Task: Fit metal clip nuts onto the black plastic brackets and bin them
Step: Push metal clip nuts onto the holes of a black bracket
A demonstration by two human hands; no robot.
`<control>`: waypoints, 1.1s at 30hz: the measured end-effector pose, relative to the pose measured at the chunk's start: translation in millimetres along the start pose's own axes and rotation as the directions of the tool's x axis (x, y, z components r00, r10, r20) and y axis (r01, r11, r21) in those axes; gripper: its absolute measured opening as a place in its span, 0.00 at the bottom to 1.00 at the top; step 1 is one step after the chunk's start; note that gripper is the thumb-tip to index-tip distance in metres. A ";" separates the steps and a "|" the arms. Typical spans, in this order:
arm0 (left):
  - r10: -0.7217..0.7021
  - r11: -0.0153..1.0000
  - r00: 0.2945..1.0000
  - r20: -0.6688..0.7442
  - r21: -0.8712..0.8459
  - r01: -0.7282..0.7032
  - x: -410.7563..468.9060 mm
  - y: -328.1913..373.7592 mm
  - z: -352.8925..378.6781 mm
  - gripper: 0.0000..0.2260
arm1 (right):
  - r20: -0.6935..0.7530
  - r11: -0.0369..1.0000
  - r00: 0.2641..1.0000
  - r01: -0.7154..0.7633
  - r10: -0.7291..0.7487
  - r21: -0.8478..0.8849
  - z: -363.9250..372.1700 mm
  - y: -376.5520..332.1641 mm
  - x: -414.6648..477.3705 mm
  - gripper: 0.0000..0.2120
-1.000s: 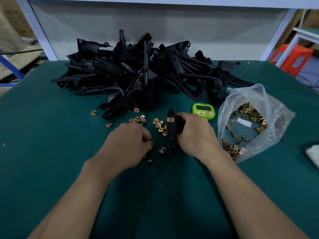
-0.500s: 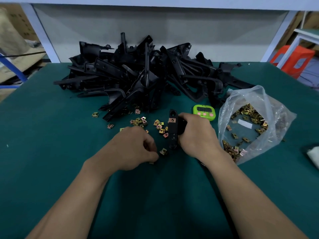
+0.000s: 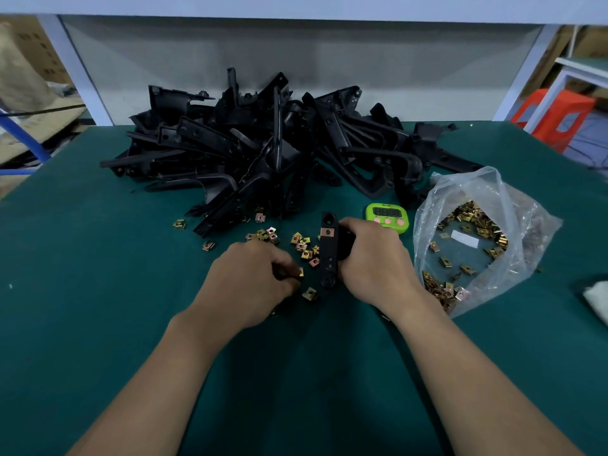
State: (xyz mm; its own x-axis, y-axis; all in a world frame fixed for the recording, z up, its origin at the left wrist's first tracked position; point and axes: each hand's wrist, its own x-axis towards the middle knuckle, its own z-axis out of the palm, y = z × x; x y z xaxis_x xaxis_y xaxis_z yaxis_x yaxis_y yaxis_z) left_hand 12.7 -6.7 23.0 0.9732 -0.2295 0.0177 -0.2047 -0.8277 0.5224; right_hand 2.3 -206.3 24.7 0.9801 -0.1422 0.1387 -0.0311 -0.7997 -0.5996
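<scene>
My right hand (image 3: 375,261) grips a black plastic bracket (image 3: 328,251) that stands on end on the green mat, with one brass clip nut fitted near its top. My left hand (image 3: 253,278) pinches a clip nut (image 3: 300,272) between its fingertips, just left of the bracket's lower end. Several loose clip nuts (image 3: 304,246) lie scattered on the mat behind my hands, and one more clip nut (image 3: 309,293) lies just in front of my left fingers.
A big heap of black brackets (image 3: 263,153) fills the back of the table. An open clear plastic bag (image 3: 473,238) of clip nuts lies at the right, a green timer (image 3: 387,216) behind my right hand, a white object (image 3: 597,297) at the right edge.
My left hand has lifted a clip nut off the mat and brought it right, toward the bracket's lower end. My right hand keeps the bracket upright in the same place.
</scene>
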 end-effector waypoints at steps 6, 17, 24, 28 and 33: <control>0.052 0.999 0.995 -0.090 -0.008 -0.052 3.0 5.1 9.8 0.06 | 0.006 1.000 1.000 -0.004 0.004 0.013 -0.6 0.0 -0.2 0.12; -0.188 0.764 0.977 -0.096 -0.640 0.084 -0.9 22.0 13.8 0.11 | -0.043 1.000 0.999 0.011 -0.010 0.020 0.7 1.6 -0.1 0.14; -0.211 0.334 0.973 0.098 -0.928 0.166 -3.1 30.8 11.9 0.04 | -0.088 0.999 0.996 0.028 -0.025 0.038 0.5 1.3 0.9 0.17; -0.170 0.329 0.981 0.097 -0.932 0.149 -4.5 30.3 11.7 0.05 | -0.081 0.998 0.996 0.030 -0.026 0.052 0.1 2.1 0.8 0.16; -0.110 0.417 0.992 0.063 -0.903 0.103 -5.4 28.6 10.4 0.06 | -0.058 0.998 0.998 0.035 -0.032 0.054 1.0 4.1 1.0 0.18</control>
State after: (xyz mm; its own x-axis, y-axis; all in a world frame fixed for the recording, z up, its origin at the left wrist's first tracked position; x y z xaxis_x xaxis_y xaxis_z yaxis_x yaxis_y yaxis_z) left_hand 0.5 -34.5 29.0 0.9813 -0.1682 -0.0934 0.1103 0.0937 0.9895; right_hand 3.4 -209.2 21.6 0.9676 -0.1496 0.2032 0.0143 -0.7715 -0.6361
